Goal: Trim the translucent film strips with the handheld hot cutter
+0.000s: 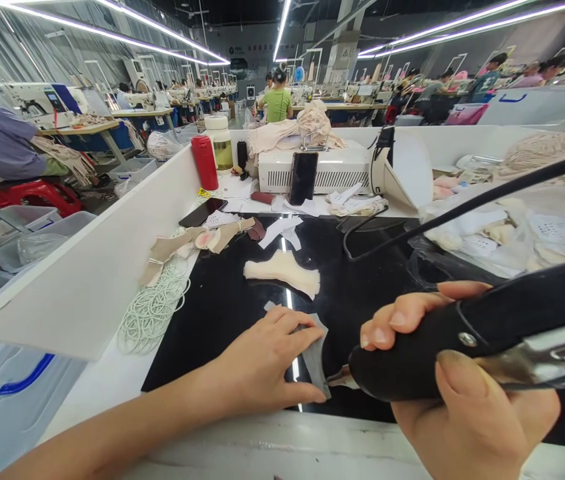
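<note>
My left hand point(262, 360) lies on a small grey fabric piece point(317, 363) on the glossy black work surface point(212, 307). Its fingers are spread and press the piece down, hiding part of it. Wrapped in my right hand point(487, 413) is a thick black hand-held tool point(407, 360) with a narrow metal tip. That tip touches or nearly touches the right edge of the grey piece, near my left thumb. Just beyond my left hand rests a cream shaped fabric piece point(282, 272), apart from both hands.
A black cable point(462, 223) arches across the right. Pale green cord point(155, 310) and beige scraps lie left. White paper-like pieces point(282, 230), a phone point(303, 177), a red bottle point(205, 163) and a white machine point(337, 170) stand behind. Low white walls point(112, 260) border the bench.
</note>
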The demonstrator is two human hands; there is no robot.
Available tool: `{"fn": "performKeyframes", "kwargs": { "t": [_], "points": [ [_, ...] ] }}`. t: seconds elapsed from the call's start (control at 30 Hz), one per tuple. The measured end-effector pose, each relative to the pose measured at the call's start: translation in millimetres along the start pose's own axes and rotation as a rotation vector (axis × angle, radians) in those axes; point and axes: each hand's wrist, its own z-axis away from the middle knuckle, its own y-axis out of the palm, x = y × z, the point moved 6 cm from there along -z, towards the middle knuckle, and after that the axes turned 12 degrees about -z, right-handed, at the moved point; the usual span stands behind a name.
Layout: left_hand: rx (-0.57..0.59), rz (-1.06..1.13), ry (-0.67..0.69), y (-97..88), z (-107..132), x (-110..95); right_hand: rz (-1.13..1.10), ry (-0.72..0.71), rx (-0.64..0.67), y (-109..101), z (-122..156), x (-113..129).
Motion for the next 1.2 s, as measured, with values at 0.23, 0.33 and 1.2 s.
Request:
{"fn": "performKeyframes", "kwargs": {
  "t": [0.23, 0.33, 1.2],
  "points": [
    [-0.138, -0.057, 0.035, -6.1, 3.6, 10.3, 0.017, -0.048, -0.098, -14.9, -16.5, 8.9],
    [-0.156, -0.073, 0.077, -4.9, 6.1, 8.9, 0.064, -0.083, -0.178, -28.2, -26.6, 11.2],
    [-0.047, 0.099, 0.181, -1.4, -4.0, -6.1, -0.027, -0.024, 0.033, 3.9, -10.6, -0.7]
  ]
}}
